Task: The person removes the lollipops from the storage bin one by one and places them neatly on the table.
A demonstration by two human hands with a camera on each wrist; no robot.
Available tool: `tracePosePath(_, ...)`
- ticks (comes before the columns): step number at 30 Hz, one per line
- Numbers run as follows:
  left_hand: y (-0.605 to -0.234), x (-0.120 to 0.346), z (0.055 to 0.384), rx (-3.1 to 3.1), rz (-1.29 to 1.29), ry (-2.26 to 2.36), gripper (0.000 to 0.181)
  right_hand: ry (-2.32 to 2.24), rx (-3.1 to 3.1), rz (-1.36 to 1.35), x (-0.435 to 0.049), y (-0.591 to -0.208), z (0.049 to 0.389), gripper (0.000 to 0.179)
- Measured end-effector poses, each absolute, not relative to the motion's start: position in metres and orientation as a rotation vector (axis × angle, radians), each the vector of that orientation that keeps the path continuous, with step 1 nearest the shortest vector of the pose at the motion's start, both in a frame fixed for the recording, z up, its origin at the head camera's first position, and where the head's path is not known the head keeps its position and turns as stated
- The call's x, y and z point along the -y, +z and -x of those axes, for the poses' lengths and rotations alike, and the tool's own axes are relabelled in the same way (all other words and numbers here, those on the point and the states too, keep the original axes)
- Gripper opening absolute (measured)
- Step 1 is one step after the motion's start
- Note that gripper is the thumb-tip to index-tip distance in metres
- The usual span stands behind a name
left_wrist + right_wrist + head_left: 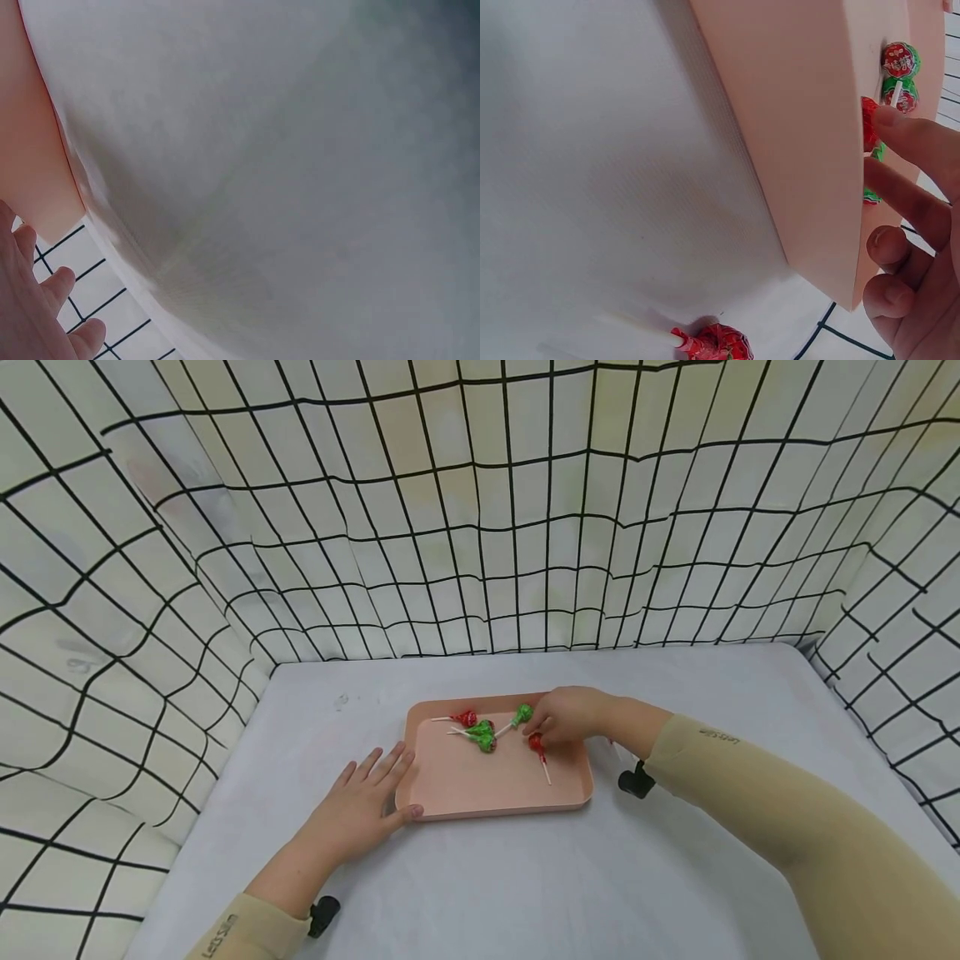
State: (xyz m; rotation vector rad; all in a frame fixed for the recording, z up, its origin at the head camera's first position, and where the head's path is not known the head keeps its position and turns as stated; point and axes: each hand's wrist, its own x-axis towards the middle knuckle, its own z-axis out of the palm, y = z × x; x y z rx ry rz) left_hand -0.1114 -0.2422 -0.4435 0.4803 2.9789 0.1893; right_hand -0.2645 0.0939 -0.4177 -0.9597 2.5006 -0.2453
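A pink tray [465,793] stands on the white table, with several wrapped lollipops in it. My right hand [566,717] reaches over its right side and pinches a red lollipop [536,742] by the wrapped head between thumb and index finger [896,187]; the white stick points toward me. Green lollipops [483,737] and another red lollipop [468,718] lie farther left, and one more green lollipop [522,714] is close to my right fingers. My left hand [360,810] lies with fingers spread at the tray's left front corner, its thumb on the rim.
Outside the tray, on the table to its right, lies a red lollipop [720,343], mostly hidden under my right wrist in the head view. White cloth walls with a black grid [510,527] enclose the back and sides. The white tabletop [525,885] extends in front of the tray.
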Motion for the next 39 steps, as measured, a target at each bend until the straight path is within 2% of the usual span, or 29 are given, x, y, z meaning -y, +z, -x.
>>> tracePosePath(39,-0.4393,0.2416,0.1095,-2.968,-0.466,0.179,0.087,-0.217,-2.529,0.997,-0.0887,-0.4259,0.2603,0.025)
